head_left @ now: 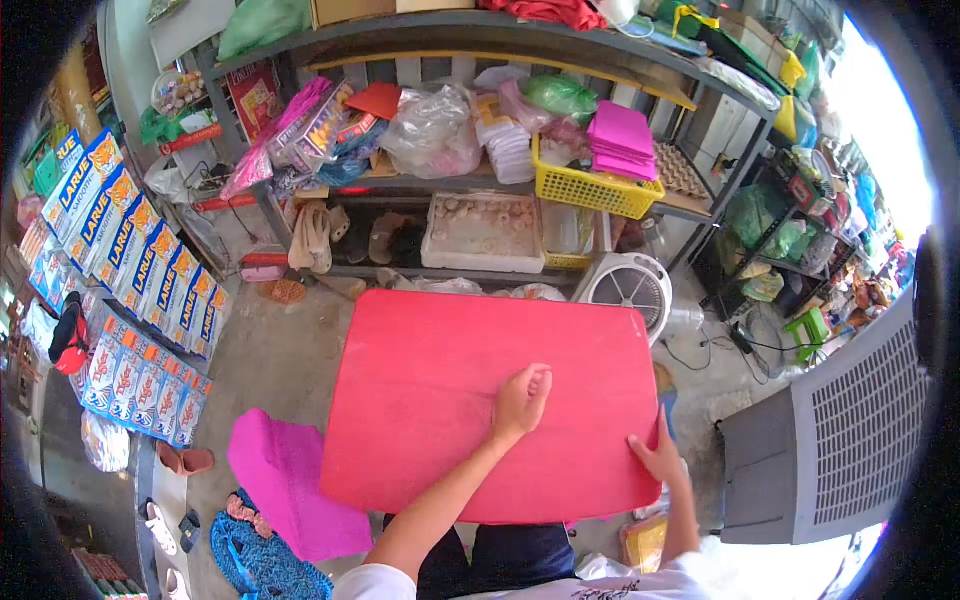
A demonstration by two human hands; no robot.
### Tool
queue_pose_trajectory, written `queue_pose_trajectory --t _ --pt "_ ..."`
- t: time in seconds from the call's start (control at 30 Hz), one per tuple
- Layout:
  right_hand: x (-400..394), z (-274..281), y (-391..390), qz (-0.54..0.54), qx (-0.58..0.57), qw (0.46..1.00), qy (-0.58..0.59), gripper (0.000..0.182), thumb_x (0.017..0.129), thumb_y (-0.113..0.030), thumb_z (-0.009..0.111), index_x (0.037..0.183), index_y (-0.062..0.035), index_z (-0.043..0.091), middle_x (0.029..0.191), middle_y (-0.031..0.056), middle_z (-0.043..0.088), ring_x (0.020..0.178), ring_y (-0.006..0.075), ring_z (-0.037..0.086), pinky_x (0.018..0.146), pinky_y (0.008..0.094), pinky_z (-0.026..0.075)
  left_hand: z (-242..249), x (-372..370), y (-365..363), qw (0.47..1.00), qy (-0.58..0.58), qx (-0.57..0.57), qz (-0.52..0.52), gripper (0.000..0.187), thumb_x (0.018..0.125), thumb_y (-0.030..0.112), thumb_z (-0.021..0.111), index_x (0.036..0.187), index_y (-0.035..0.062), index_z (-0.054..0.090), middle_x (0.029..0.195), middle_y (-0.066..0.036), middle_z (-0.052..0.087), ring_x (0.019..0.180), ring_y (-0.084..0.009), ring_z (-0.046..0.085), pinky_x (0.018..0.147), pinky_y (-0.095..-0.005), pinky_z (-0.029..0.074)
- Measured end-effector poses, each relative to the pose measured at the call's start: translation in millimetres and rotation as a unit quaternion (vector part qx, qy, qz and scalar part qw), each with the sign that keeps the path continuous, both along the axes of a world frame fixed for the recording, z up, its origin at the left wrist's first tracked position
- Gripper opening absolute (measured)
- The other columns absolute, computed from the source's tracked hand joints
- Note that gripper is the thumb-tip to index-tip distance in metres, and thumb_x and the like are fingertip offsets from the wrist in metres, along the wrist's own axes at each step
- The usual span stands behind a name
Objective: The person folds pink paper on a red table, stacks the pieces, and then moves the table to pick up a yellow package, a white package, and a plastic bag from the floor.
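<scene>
Okay, red table: sits centre, right before the person; clock directions taken from its middle, 12 away from the person. Left hand: curled into a loose fist over the top, just off the middle toward 2 o'clock; can't tell if it rests on the surface or hangs just above, nor whether anything is inside the fingers. Right hand: at the edge, about 4 o'clock, thumb and fingers spread, thumb over the top; can't tell if the fingertips hook under.

Handling, my judgement: stiff slab, no bend expected; looks smooth, maybe plastic, so a bit slippery under dry palms. Not fragile. Weight unclear, legs not visible; probably light for its breadth but awkward one-handed. Best hold: opposite edges at 3 and 9 o'clock, fingers under, thumbs on top. Rounded corners give poorer grip. Flat middle gives nothing to grasp, only push.

Around: magenta sheet at 8, touching or overlapped by the table edge, looks soft; grey cooler at 3 to 4, apart; white fan at 1; shelf at 12.
</scene>
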State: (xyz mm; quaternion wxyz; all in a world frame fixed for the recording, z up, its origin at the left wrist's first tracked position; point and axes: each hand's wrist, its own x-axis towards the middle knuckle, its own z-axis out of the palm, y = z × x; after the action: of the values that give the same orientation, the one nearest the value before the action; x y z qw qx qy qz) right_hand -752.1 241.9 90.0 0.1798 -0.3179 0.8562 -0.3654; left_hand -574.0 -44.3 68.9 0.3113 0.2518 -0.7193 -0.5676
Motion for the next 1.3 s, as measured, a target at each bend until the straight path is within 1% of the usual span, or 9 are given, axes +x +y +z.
queue_pose_trajectory --t 0.07,0.17,0.27,0.3,0.4,0.47,0.57,0.93,1.3 --pt "32 -23 29 -0.096 -0.054 0.994 0.016 0.074 0.095 -0.03 0.076 0.154 -0.0012 0.043 0.138 0.0192 0.065 0.127 0.0244 0.061 0.107 0.0358 0.046 -10 0 1 1.0 0.027 0.009 0.006 0.042 0.107 0.038 0.052 0.119 0.0004 0.067 0.094 -0.016 0.075 0.088 -0.0235 0.074 0.077 -0.0378 0.058" --pt "36 -38 58 -0.104 -0.084 0.99 -0.05 0.079 0.094 -0.04 0.076 0.151 0.0053 0.044 0.137 0.024 0.064 0.125 0.0298 0.062 0.107 0.0383 0.047 7 13 0 0.998 0.047 -0.008 0.035 0.039 0.105 0.036 0.055 0.121 0.0019 0.067 0.098 -0.017 0.075 0.095 -0.0276 0.074 0.083 -0.0407 0.057" --pt "52 -48 72 -0.134 -0.128 0.97 -0.16 0.066 0.098 -0.039 0.071 0.143 0.0052 0.054 0.129 0.0196 0.069 0.118 0.0265 0.066 0.103 0.0378 0.049 45 77 -3 0.964 0.015 -0.225 0.143 0.034 0.099 0.031 0.067 0.118 0.0026 0.068 0.102 -0.017 0.074 0.097 -0.0314 0.073 0.085 -0.0421 0.057" --pt "58 -42 69 -0.13 -0.13 0.978 -0.101 0.053 0.101 -0.038 0.067 0.131 0.0052 0.063 0.121 0.017 0.072 0.112 0.0227 0.067 0.1 0.0372 0.05 55 112 -5 0.942 -0.034 -0.27 0.195 0.038 0.096 0.03 0.07 0.121 0.0026 0.066 0.109 -0.018 0.072 0.104 -0.0349 0.069 0.091 -0.0453 0.054" --pt "69 -36 57 -0.186 -0.171 0.965 -0.077 0.051 0.101 -0.036 0.068 0.129 0.0064 0.064 0.119 0.017 0.073 0.111 0.0201 0.066 0.099 0.0356 0.05 63 226 -18 0.854 -0.216 -0.337 0.333 0.056 0.089 0.031 0.075 0.131 -0.0029 0.059 0.125 -0.025 0.064 0.119 -0.0436 0.058 0.104 -0.0528 0.046" --pt "67 -30 49 -0.18 -0.194 0.962 -0.073 0.05 0.101 -0.034 0.068 0.13 0.0067 0.064 0.118 0.0152 0.074 0.108 0.0193 0.067 0.096 0.0332 0.051 26 292 -19 0.734 -0.38 -0.36 0.432 0.064 0.091 0.039 0.074 0.135 -0.0042 0.058 0.123 -0.026 0.067 0.117 -0.0448 0.061 0.102 -0.052 0.048" --pt "55 -32 32 -0.164 -0.219 0.957 -0.098 0.05 0.101 -0.03 0.069 0.132 0.008 0.064 0.121 0.0156 0.073 0.11 0.0181 0.066 0.097 0.0328 0.051 -21 336 -23 0.874 -0.279 -0.078 0.391 0.063 0.094 0.046 0.07 0.131 -0.0047 0.062 0.118 -0.027 0.071 0.112 -0.0451 0.066 0.097 -0.0501 0.051" --pt "1 -62 -27 -0.133 -0.237 0.961 -0.05 0.049 0.1 -0.033 0.07 0.131 0.0055 0.066 0.121 0.0158 0.073 0.11 0.0195 0.067 0.098 0.0335 0.05 -30 290 -91 0.854 -0.229 -0.164 0.436 0.056 0.096 0.049 0.066 0.111 -0.0054 0.071 0.102 -0.03 0.073 0.099 -0.0467 0.07 0.086 -0.0515 0.055" --pt "4 -67 -24 -0.159 -0.21 0.963 -0.06 0.055 0.101 -0.039 0.068 0.136 0.0031 0.064 0.126 0.0133 0.071 0.114 0.0201 0.066 0.099 0.0324 0.049 -33 295 -82 0.831 -0.252 -0.125 0.479 0.059 0.097 0.053 0.059 0.119 -0.0012 0.07 0.112 -0.03 0.071 0.108 -0.0475 0.068 0.094 -0.0537 0.053"
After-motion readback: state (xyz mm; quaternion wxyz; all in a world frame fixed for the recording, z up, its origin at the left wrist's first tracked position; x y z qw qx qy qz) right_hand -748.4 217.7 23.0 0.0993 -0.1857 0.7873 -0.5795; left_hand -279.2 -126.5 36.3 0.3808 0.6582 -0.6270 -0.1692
